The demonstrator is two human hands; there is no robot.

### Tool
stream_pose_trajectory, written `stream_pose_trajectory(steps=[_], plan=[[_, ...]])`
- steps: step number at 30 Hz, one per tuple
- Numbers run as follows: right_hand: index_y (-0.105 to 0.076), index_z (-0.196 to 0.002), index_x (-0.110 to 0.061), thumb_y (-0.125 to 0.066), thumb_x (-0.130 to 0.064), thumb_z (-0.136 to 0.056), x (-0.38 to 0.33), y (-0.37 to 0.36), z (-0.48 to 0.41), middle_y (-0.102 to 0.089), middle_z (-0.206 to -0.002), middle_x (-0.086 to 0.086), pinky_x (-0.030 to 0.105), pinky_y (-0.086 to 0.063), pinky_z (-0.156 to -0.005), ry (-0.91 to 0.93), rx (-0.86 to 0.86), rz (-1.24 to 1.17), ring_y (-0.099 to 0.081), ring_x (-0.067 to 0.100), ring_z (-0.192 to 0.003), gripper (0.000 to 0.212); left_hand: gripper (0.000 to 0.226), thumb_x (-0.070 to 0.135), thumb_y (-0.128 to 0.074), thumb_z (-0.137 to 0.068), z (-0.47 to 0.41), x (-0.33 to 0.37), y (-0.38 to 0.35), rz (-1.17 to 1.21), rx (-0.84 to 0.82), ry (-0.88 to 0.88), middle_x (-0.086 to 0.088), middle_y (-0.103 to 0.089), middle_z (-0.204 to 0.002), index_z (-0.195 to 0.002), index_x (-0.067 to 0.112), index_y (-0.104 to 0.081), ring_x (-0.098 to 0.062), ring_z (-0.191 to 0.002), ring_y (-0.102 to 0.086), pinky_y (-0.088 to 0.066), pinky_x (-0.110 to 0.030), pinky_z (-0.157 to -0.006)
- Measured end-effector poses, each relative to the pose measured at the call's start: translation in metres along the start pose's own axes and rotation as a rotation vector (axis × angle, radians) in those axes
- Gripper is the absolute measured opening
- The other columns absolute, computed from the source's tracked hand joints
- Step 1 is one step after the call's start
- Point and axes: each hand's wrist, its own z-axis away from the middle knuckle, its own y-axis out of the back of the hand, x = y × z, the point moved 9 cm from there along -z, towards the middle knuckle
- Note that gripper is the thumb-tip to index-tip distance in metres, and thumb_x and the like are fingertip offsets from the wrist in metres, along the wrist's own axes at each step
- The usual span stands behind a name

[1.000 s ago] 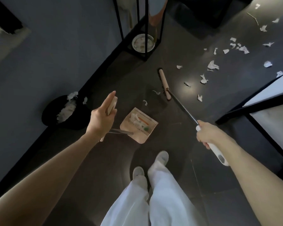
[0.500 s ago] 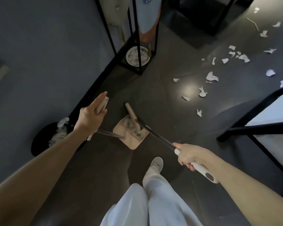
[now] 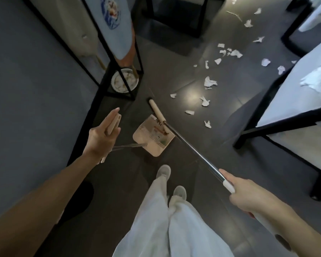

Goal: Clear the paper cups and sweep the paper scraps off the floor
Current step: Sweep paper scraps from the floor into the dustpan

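Head view, looking down at a dark floor (image 3: 220, 138). The right hand (image 3: 248, 193) is closed around the grip of a long broom (image 3: 191, 149), whose pole runs forward and left to a head resting on the dustpan (image 3: 152, 138). The left hand (image 3: 102, 138) holds the dustpan's upright handle, fingers partly extended. Paper scraps (image 3: 209, 82) lie scattered ahead and to the right, well apart from the pan, nearer the broom side. No paper cups can be made out, and some scraps run beyond the frame's top edge

Nothing can be read: the coloured printing on the dustpan (image 3: 153, 135) is too blurred to make out.
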Motion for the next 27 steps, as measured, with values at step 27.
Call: stream_pose_trajectory(steps=[27], plan=[[-0.024,-0.148,-0.044,-0.048,0.005,-0.083,-0.005,0.041,-0.066,-0.048,-0.054,0.004,0.020,-0.035,-0.037,-0.258,-0.060,-0.899,-0.038,0.011,-0.039,0.085,0.066,0.000,-0.053,-0.093,-0.185,0.108,-0.181,0.006,-0.450,-0.183,0.014,-0.044,-0.140,-0.146,0.033,-0.032,0.024,-0.113,-0.034,-0.027,0.002,-0.096]])
